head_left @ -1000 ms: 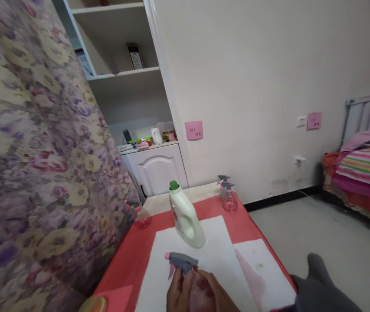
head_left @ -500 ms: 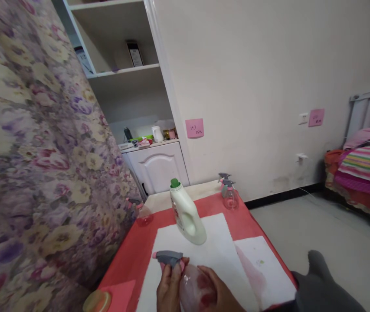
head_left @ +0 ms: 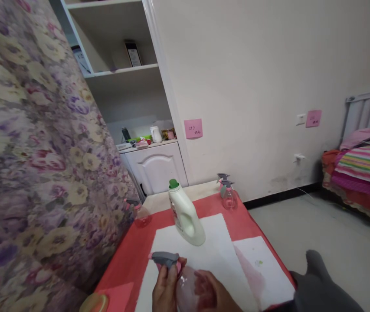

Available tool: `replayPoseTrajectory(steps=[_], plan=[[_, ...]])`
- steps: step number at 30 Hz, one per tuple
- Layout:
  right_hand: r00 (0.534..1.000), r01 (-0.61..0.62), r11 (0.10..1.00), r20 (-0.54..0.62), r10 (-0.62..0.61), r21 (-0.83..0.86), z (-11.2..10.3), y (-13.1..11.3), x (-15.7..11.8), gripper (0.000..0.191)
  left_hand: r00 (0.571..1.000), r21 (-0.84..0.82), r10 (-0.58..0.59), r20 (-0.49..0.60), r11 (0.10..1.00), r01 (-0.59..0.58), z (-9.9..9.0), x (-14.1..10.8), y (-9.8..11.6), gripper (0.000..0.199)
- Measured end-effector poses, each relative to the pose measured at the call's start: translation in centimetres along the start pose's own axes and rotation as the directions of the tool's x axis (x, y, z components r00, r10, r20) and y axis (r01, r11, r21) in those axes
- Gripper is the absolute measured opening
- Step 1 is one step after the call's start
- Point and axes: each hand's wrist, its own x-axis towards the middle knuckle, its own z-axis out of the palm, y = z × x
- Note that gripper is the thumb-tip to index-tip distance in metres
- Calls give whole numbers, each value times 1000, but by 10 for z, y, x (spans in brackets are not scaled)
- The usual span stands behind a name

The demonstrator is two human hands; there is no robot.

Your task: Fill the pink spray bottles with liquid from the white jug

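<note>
Near the bottom of the view I hold a clear spray bottle (head_left: 186, 288) with a grey and pink trigger head, tilted with its nozzle to the left. My left hand (head_left: 165, 286) pinches the pink collar just below the grey head. Around the right side of the round body wraps my right hand (head_left: 219, 292); its fingertips show pinkish through the plastic. A pale green detergent jug (head_left: 186, 216) with a green cap stands on the white sheet (head_left: 217, 255) beyond my hands.
Two spray bottles (head_left: 229, 199) stand at the table's far right corner, another spray bottle (head_left: 142, 215) at far left. A round yellowish lid or jar (head_left: 94, 302) sits front left. A stained paper (head_left: 263, 268) lies right. A floral curtain (head_left: 41, 173) hangs left.
Both hands keep their hold on the spray bottle. The whole view has shifted slightly, and my right fingers appear somewhat differently placed on the bottle's body.
</note>
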Motion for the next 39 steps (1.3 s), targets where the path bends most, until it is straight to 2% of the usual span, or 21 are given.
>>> replayPoseTrajectory(steps=[3, 7, 9, 11, 14, 16, 19, 22, 24, 27, 29, 31, 34, 36, 39], plan=[[1000, 4, 1000, -31, -5, -25, 1, 0, -1, 81, 1000, -30, 1, -6, 1000, -1, 2, -2, 2, 54], [979, -139, 972, 174, 106, 190, 1, -17, -5, 80, 999, -120, -14, 41, 993, 19, 7, -8, 12, 54], [963, -182, 960, 234, 131, 214, 2, -23, -6, 85, 999, -127, -8, 54, 992, 15, 7, -10, 14, 53], [977, -142, 977, 182, 113, 157, 3, -22, -6, 85, 999, -113, -3, 44, 994, 8, 7, -9, 13, 53], [999, -48, 998, 27, 47, 33, 6, -10, -2, 89, 1000, -81, 12, -8, 997, -12, 5, -7, 9, 53], [1000, -18, 1000, -15, 18, -6, 6, -3, 1, 96, 999, -71, 18, -35, 997, -20, 4, -5, 7, 53], [999, -23, 999, 42, 21, 49, 4, -4, 1, 95, 1000, -110, -1, -9, 994, 0, 3, -5, 6, 52], [980, -94, 982, 189, 62, 162, 0, -15, -3, 84, 998, -146, -26, 61, 989, 35, 4, -7, 9, 53], [966, -133, 975, 244, 88, 177, -1, -19, -4, 77, 996, -128, -32, 79, 991, 42, 4, -9, 9, 53], [982, -128, 984, 155, 107, 128, 1, -14, -4, 78, 999, -71, -22, 49, 997, 25, 2, -7, 6, 55], [997, -66, 996, 54, 63, 57, 3, -6, -3, 85, 1000, -44, -14, 13, 999, 15, 0, -4, 2, 57], [1000, -2, 999, 10, 3, -33, 3, 0, -2, 90, 1000, -33, -14, -17, 999, 13, -1, -3, -1, 59], [999, 20, 998, 34, -17, -61, 1, 1, -2, 94, 1000, -52, -4, -22, 999, 3, 1, -6, 0, 57], [999, -4, 1000, 54, 3, 28, -1, -2, -4, 96, 1000, -81, 13, 4, 997, -12, 6, -11, 4, 53], [983, -127, 976, 151, 100, 178, -5, -7, -7, 92, 999, -103, 34, 43, 994, -29, 10, -17, 8, 49]])
